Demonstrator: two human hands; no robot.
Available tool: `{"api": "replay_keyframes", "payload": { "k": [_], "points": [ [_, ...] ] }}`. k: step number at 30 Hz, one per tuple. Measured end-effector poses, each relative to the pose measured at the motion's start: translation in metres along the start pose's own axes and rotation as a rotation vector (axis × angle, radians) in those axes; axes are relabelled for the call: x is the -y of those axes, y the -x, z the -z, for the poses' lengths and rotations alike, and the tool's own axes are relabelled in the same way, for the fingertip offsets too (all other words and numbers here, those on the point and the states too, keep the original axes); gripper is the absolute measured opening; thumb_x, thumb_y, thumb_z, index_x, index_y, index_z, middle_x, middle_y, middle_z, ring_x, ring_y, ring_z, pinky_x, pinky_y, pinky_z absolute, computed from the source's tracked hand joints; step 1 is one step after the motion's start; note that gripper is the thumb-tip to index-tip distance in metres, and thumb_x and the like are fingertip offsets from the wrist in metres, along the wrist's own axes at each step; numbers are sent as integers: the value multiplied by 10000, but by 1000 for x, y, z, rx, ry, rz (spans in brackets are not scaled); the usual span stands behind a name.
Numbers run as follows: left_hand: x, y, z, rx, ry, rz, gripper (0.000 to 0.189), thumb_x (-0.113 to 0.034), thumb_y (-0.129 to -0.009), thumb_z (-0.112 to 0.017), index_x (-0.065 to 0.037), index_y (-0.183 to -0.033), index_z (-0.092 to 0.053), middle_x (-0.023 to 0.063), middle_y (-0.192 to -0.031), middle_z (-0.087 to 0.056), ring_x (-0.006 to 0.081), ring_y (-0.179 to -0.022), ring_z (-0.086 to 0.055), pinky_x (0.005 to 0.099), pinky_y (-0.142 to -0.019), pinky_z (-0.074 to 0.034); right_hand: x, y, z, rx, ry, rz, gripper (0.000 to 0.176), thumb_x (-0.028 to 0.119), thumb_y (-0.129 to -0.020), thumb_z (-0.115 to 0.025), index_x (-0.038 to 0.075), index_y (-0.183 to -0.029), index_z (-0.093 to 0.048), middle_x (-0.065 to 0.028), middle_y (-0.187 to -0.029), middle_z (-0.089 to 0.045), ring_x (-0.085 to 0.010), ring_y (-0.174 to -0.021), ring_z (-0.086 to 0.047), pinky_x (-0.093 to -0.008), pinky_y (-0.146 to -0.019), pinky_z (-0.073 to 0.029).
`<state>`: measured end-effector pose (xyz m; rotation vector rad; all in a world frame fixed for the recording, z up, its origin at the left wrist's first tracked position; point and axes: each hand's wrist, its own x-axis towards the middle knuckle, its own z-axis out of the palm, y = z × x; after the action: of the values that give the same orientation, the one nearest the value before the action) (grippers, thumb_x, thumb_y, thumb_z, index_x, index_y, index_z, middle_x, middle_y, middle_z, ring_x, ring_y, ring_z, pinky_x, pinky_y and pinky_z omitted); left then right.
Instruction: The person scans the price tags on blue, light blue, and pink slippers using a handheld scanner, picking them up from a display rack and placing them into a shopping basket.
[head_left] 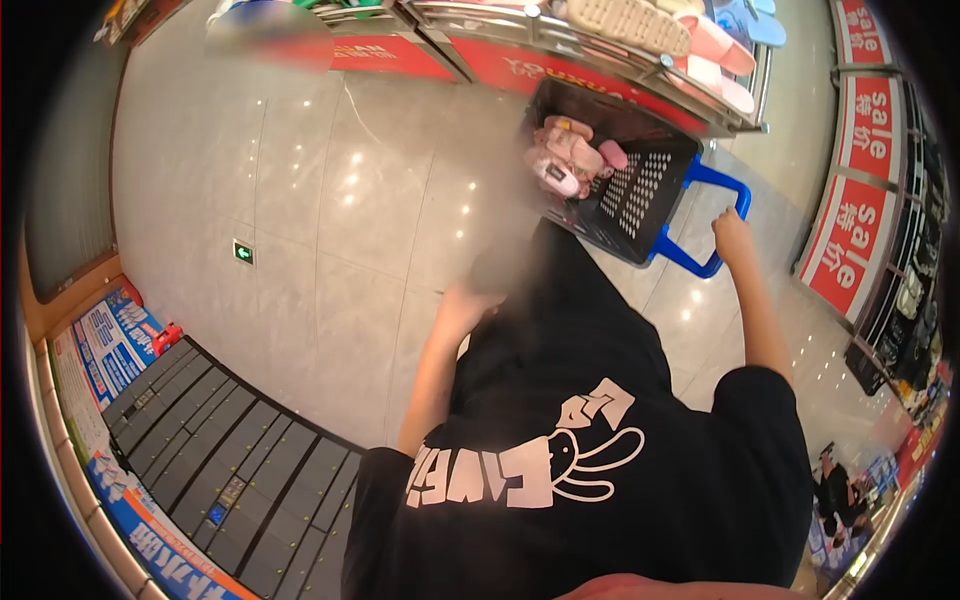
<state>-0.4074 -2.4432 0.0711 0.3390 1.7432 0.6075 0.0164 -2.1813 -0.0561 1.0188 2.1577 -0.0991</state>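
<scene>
My right hand (732, 236) is wrapped around the blue handle of a dark shopping basket (640, 225), which is tilted on the floor to my right. Inside the basket lie pink slippers (572, 160) and a small pink item (613, 154). At the front of my black clothing is my left hand (470, 308), bent near my waist. A blurred dark patch covers its fingertips, so whether it holds anything is not visible.
A display rack with slippers (630, 25) runs along the top above red boards. Red sale signs (848, 235) line the right side. A grey sectioned panel (240, 470) stands at lower left. A green arrow sign (243, 251) marks the tiled floor.
</scene>
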Motion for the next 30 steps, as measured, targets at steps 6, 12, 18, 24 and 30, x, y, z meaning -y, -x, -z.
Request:
{"api": "replay_keyframes", "payload": {
  "k": [6, 12, 18, 24, 30],
  "points": [
    [-4, -41, -31, 194, -107, -67, 313, -62, -751, -712, 45, -1034, -631, 74, -758, -653, 138, -590, -599, 278, -546, -490, 14, -15, 29, 281, 13, -94, 226, 108, -805, -623, 76, -993, -744, -106, -1123, -681, -275, -1114, -611, -532, -751, -571],
    [-45, -80, -28, 259, -311, 31, 290, -58, -765, -703, 71, -1010, -616, 107, -754, -650, 154, -551, -613, 281, -514, -512, 43, 0, 84, 383, -111, -160, 261, 148, -862, -546, 96, -1030, -739, -125, -1106, -687, -292, -1033, -630, -639, -877, -428],
    [-43, -159, -11, 520, -511, 328, 172, -45, -780, -665, 68, -881, -584, 90, -648, -598, 180, -500, -618, 301, -452, -534, 95, -17, 57, 4, -512, -278, 154, 132, -854, -536, 79, -900, -674, -108, -910, -685, -288, -965, -627, -586, -907, -379],
    [-25, -220, 17, 611, -202, 616, 197, -44, -792, -628, 73, -951, -613, 100, -624, -574, 198, -480, -602, 355, -468, -577, 163, -108, -4, 232, -977, -256, 203, 131, -814, -549, 35, -924, -690, -184, -910, -698, -332, -951, -665, -572, -937, -418],
    [-6, -255, 52, 613, -313, 772, 388, -61, -795, -618, 92, -1152, -597, 138, -635, -621, 215, -481, -609, 335, -522, -560, 240, -258, -183, 317, -1170, -209, 212, 166, -819, -562, 28, -885, -708, -215, -946, -686, -374, -915, -663, -433, -823, -529]
  ]
}}
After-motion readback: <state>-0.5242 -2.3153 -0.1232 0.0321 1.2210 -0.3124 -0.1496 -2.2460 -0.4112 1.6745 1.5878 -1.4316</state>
